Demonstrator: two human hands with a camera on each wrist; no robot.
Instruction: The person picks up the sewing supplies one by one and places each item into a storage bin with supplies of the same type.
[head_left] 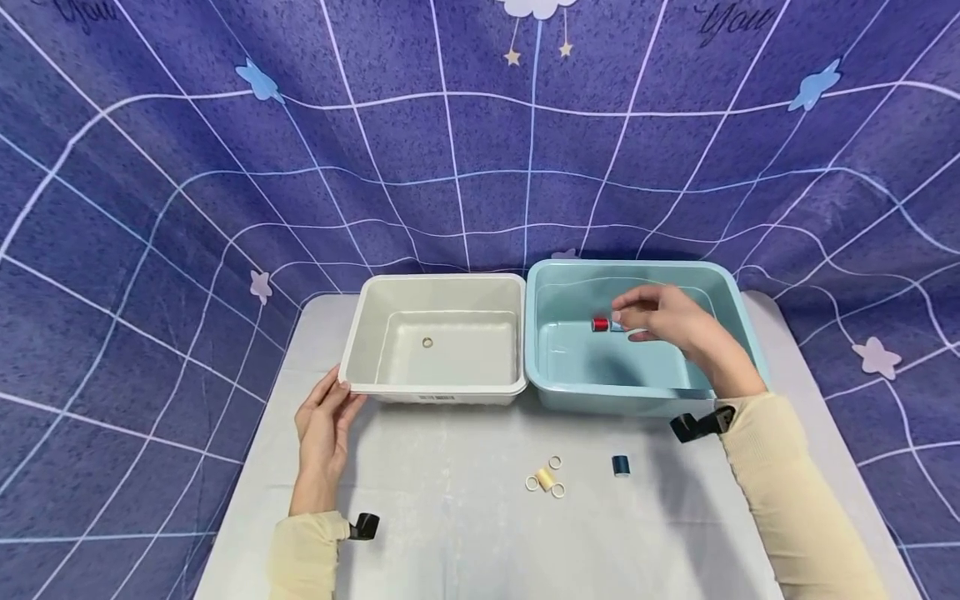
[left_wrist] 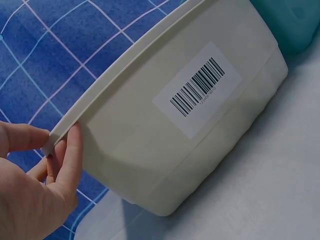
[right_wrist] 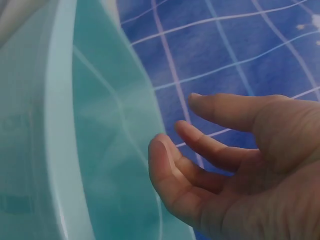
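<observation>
With my left hand (head_left: 322, 429) I pinch the corner rim of the white tub (head_left: 438, 389), probably to steady it. My right hand (head_left: 663, 317) holds nothing, fingers loosely bent near the red thread spool (head_left: 600, 325) in the blue tub (head_left: 615, 403). The barcode label (left_wrist: 197, 90) has digits I cannot surely read; the backdrop (head_left: 487, 137) shows "You".

Both sleeves (head_left: 798, 500) are pale yellow, lightly wrinkled — the wrist cameras (head_left: 699, 425) plain black.

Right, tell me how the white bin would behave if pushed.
The white bin seems stiff: its rim looks straight where the left hand grips it. It's probably light for its size, holding just one small ring. Pushed rightward, it would likely nudge the adjoining blue bin.
</observation>
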